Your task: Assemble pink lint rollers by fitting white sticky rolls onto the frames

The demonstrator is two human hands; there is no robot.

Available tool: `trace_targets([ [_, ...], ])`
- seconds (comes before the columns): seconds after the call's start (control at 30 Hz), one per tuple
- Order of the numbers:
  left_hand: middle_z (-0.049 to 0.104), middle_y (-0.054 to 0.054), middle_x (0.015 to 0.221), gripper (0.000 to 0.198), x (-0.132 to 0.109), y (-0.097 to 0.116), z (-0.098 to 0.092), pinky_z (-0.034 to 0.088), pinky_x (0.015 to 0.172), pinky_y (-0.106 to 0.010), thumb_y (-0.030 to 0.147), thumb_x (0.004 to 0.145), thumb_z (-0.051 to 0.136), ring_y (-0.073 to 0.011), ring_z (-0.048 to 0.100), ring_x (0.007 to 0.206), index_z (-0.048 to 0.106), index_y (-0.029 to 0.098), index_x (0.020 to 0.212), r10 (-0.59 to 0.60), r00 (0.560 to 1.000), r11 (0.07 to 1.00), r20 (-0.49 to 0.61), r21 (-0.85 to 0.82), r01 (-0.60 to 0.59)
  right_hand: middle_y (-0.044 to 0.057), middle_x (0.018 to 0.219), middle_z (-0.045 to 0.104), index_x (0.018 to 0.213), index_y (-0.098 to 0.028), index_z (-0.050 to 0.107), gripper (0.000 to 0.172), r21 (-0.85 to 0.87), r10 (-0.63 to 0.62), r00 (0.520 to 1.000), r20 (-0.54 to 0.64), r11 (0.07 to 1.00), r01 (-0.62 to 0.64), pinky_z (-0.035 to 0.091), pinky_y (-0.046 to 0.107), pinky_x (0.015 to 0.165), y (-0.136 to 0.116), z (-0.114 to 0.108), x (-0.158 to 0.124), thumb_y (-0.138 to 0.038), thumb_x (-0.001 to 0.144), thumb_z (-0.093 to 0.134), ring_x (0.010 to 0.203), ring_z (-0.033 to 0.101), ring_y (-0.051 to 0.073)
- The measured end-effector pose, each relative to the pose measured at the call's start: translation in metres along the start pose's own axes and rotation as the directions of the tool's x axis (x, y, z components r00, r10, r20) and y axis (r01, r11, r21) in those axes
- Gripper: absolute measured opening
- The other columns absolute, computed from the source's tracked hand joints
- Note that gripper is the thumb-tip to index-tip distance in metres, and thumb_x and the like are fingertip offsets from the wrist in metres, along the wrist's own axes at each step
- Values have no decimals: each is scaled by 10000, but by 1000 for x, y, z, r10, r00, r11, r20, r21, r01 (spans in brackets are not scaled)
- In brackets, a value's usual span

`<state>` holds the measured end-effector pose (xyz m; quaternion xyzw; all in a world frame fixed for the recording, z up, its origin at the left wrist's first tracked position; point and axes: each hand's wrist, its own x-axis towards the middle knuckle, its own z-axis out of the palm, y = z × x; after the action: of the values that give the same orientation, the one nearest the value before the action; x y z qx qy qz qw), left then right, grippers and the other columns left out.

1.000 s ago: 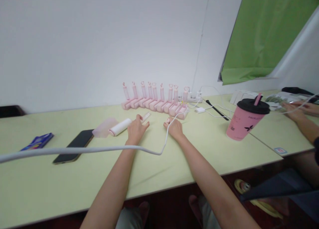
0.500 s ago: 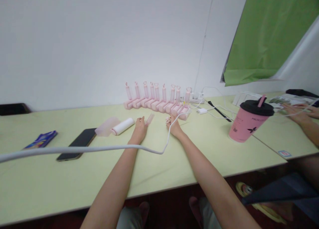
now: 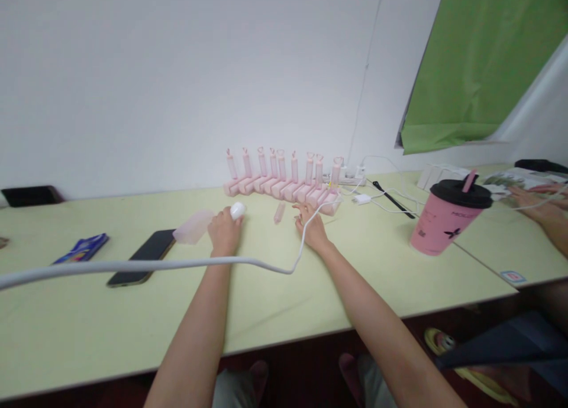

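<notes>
My left hand (image 3: 224, 230) is wrapped around a white cylinder (image 3: 238, 210), whose rounded end shows past the fingers. My right hand (image 3: 312, 226) rests on the table with its fingers apart, and I see nothing held in it. Between the hands lies a small translucent pink tube (image 3: 279, 213). Behind them runs a row of pink cylinders (image 3: 284, 189) lying side by side; several slim clear-pink tubes (image 3: 261, 161) with loops on top stand upright along it. A translucent pink sleeve (image 3: 193, 226) lies left of my left hand.
A black phone (image 3: 144, 257) and a blue packet (image 3: 84, 248) lie on the left. A white cable (image 3: 177, 265) crosses in front of the view. To the right stand a pink cup with black lid (image 3: 448, 219), a white charger plug (image 3: 362, 199) and another person's hand (image 3: 532, 204).
My left hand has let go of the small pink tube, moved left and taken hold of the white cylinder. My right hand's fingers have opened; the small pale piece there no longer shows.
</notes>
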<state>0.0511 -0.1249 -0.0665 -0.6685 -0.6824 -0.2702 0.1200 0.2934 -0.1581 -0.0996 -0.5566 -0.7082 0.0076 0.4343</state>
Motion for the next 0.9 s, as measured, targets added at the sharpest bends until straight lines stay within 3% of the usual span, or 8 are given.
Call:
trace_targets([
  [0.07,613,-145,1011,473,3,16,-6,413,770,-361,482,839,377,-275,571,920,461,136,1151,42,999,980,27,-196,-36,106,1157,510,1199,-168,474,357,130,-13,999,-39,991,18,409,297,870,-5,0,3,-210,853,400,904,536,158],
  [0.17,625,-87,995,503,2,43,-12,423,745,-304,538,829,366,-214,577,867,487,144,1117,222,969,848,107,-512,-138,85,1115,533,1232,-174,431,379,369,18,999,-40,929,-2,433,252,792,-12,3,7,-342,899,364,857,543,131],
  [0.27,624,-66,959,504,-8,63,-9,430,736,-299,548,810,381,-195,562,828,525,133,1058,428,877,716,218,-673,-183,44,952,584,1215,-192,450,419,527,54,998,34,848,-64,432,225,674,-15,6,9,-444,905,326,755,540,121],
  [0.33,621,-72,960,512,-15,68,-6,432,739,-311,553,799,389,-202,557,832,533,125,1041,482,830,684,280,-713,-157,17,821,586,1137,-194,518,419,559,51,997,62,826,-77,417,223,630,-15,6,8,-488,883,363,685,519,119],
  [0.47,609,-80,985,548,-21,68,-3,435,743,-318,582,747,458,-212,560,855,510,133,1059,425,846,721,322,-685,-102,11,726,573,965,-172,604,359,558,34,993,116,825,-93,415,228,608,-15,7,8,-468,853,435,659,516,125],
  [0.57,615,-71,964,572,-21,69,-8,437,722,-307,612,697,512,-213,569,844,517,148,1030,409,856,759,317,-639,-126,23,746,584,917,-159,617,337,571,18,988,156,814,-105,431,225,590,-13,4,10,-442,847,448,684,533,128],
  [0.8,621,-76,992,546,-30,75,-38,421,712,-311,625,803,356,-232,588,874,467,204,1134,519,825,834,224,-342,-432,54,941,630,1059,-182,614,405,646,-85,929,359,741,-182,504,229,537,-4,-17,14,-478,805,504,768,592,149],
  [0.9,588,-98,1073,507,-33,75,-42,419,753,-314,573,848,313,-235,561,969,430,198,1170,590,791,803,163,-224,-553,73,1026,634,1146,-198,587,385,570,-108,941,320,815,-100,527,270,639,-10,-26,11,-397,829,497,822,613,160],
])
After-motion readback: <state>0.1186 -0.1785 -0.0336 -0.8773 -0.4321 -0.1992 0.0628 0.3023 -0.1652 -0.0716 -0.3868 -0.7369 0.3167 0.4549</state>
